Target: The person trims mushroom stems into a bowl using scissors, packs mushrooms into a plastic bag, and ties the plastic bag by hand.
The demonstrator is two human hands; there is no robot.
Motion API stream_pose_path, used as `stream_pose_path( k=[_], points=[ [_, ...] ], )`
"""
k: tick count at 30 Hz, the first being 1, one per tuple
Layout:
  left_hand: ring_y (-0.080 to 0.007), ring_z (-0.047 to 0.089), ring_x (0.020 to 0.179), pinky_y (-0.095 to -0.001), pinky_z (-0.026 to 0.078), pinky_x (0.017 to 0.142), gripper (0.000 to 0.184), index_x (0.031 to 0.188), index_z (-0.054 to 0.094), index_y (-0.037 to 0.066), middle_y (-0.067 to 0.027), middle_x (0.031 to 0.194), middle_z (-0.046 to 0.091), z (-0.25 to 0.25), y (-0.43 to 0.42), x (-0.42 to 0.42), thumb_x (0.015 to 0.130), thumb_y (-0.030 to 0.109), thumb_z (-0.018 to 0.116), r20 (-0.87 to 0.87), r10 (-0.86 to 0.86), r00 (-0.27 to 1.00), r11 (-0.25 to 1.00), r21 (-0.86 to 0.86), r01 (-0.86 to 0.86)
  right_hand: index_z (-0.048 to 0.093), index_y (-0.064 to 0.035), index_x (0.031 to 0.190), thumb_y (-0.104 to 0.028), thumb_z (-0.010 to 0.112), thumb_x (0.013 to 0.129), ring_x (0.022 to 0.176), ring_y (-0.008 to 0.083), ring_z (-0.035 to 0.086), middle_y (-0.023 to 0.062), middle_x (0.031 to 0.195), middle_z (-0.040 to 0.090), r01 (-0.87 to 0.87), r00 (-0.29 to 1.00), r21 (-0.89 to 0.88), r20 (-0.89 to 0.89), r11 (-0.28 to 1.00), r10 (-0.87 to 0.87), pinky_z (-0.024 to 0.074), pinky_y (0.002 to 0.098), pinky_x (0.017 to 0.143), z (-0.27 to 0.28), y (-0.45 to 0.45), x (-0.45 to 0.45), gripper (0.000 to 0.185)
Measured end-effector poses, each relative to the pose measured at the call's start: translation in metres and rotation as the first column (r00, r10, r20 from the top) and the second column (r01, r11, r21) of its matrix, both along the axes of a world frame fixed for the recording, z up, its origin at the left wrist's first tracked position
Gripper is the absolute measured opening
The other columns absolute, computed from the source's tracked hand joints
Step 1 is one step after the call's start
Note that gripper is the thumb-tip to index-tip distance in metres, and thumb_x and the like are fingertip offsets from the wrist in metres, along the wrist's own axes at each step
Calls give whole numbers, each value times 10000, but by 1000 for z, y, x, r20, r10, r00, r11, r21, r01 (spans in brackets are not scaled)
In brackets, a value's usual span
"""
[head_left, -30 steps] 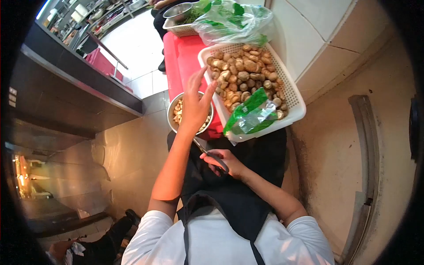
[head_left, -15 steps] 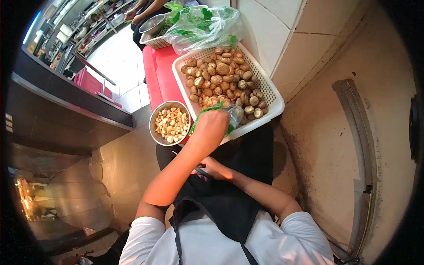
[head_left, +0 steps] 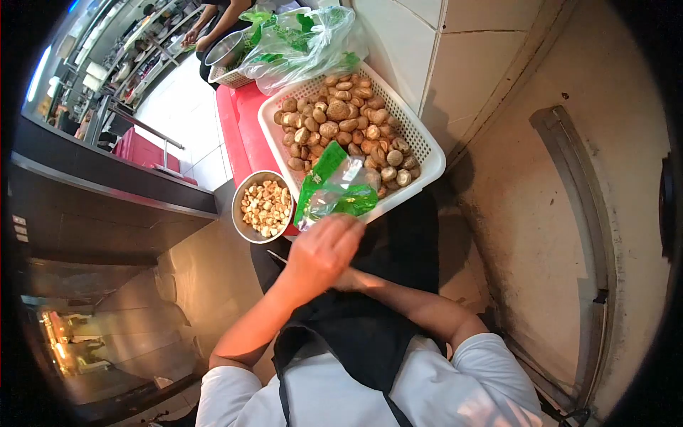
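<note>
My left hand (head_left: 327, 245) is closed, its fingertips by the lower edge of a green and clear plastic bag (head_left: 327, 174). What it holds, if anything, is blurred. The bag lies over the near left corner of a white plastic basket (head_left: 434, 169) heaped with brown mushrooms (head_left: 338, 110). Below, my right hand (head_left: 348, 280) is mostly hidden behind the left wrist. It grips what look like scissors (head_left: 277, 257), with a pale blade tip pointing left over my lap; the handle is hidden.
A metal bowl (head_left: 237, 222) of pale mushroom pieces (head_left: 267, 206) stands left of the basket, near a red surface (head_left: 242, 128). Behind are a clear bag of leafy greens (head_left: 302, 43) and another metal bowl (head_left: 226, 50). Another person's arm (head_left: 224, 25) shows beyond. A tiled wall (head_left: 484, 67) borders the right.
My left hand has drawn back from the basket toward my lap, and more of the green bag shows. The right hand has become more covered. The whole view has shifted slightly.
</note>
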State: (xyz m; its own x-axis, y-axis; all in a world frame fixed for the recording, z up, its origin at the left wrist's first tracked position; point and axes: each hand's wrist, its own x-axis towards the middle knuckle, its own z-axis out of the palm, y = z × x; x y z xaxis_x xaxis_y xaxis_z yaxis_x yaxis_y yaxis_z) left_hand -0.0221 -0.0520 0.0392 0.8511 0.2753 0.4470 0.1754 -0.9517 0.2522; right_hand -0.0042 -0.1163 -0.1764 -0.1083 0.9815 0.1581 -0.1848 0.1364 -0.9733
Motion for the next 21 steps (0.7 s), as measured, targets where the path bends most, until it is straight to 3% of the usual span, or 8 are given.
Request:
stream_pose_path(
  k=[3, 7, 10, 11, 14, 15, 17, 21],
  points=[
    [-365, 671, 1007, -436, 552, 919, 411, 1198, 647, -37, -181, 1132, 660, 0, -11, 15, 796, 14, 718, 54, 12, 998, 999, -37, -10, 445, 38, 1437, -192, 636, 981, 1394, 217, 401, 161, 1481, 453, 188, 904, 283, 325, 940, -279, 315, 359, 1158, 6, -6, 3, 545],
    [-413, 664, 997, -468, 539, 904, 359, 1183, 633, -80, -246, 1114, 659, -2, 6, 32, 836, 13, 638, -75, 239, 968, 965, 132, -228, 638, 3, 1254, -215, 681, 951, 1094, 191, 594, 113, 1176, 676, -35, 999, -16, -33, 999, 35, 452, 362, 984, 42, -4, 21, 376],
    [-425, 668, 921, -509, 518, 884, 357, 1172, 631, -86, -268, 1025, 679, -16, 26, 37, 826, 4, 630, -474, 246, 846, 936, -110, -334, 691, -3, 1095, -266, 721, 923, 895, 165, 616, 81, 964, 707, -134, 989, -117, -73, 984, 126, 489, 355, 841, 45, -2, 26, 315],
    [-426, 661, 836, -512, 512, 855, 293, 1098, 653, -95, -274, 891, 672, -26, 36, 35, 827, -1, 592, -447, 171, 878, 947, -172, -272, 699, -3, 1042, -283, 735, 914, 833, 156, 612, 73, 895, 706, -179, 983, -165, -72, 970, 169, 494, 353, 794, 47, -1, 28, 310],
    [-396, 662, 800, -483, 523, 803, 225, 1009, 679, -80, -256, 826, 649, -69, 64, 38, 859, 29, 552, -329, 51, 943, 840, -496, -219, 684, 9, 995, -301, 758, 898, 794, 140, 581, 97, 824, 667, -185, 969, -334, 94, 924, 228, 475, 352, 746, 79, -4, 42, 333],
    [-364, 667, 795, -457, 519, 768, 230, 984, 709, -27, -238, 797, 632, -61, 69, 44, 875, 44, 519, -416, 21, 909, 782, -560, -274, 691, 6, 1048, -331, 756, 905, 786, 128, 575, 82, 831, 671, -181, 969, -304, 107, 935, 222, 471, 341, 731, 73, -4, 40, 372],
    [-342, 676, 796, -461, 517, 744, 277, 1052, 723, 26, -229, 806, 643, -103, 83, 46, 867, 32, 517, -388, 98, 917, 990, -55, -129, 703, 0, 1155, -392, 751, 921, 771, 104, 563, 52, 847, 679, -182, 966, -242, 139, 953, 220, 462, 318, 702, 58, -3, 36, 458],
    [-310, 644, 727, -467, 510, 680, 311, 1167, 663, 40, -167, 815, 654, -78, 76, 70, 882, 107, 558, -324, 33, 946, 977, -190, -99, 702, -19, 1051, -330, 731, 934, 705, 124, 541, 68, 756, 625, -97, 990, -89, 96, 991, 106, 444, 318, 641, 51, -3, 28, 334]
  ],
)
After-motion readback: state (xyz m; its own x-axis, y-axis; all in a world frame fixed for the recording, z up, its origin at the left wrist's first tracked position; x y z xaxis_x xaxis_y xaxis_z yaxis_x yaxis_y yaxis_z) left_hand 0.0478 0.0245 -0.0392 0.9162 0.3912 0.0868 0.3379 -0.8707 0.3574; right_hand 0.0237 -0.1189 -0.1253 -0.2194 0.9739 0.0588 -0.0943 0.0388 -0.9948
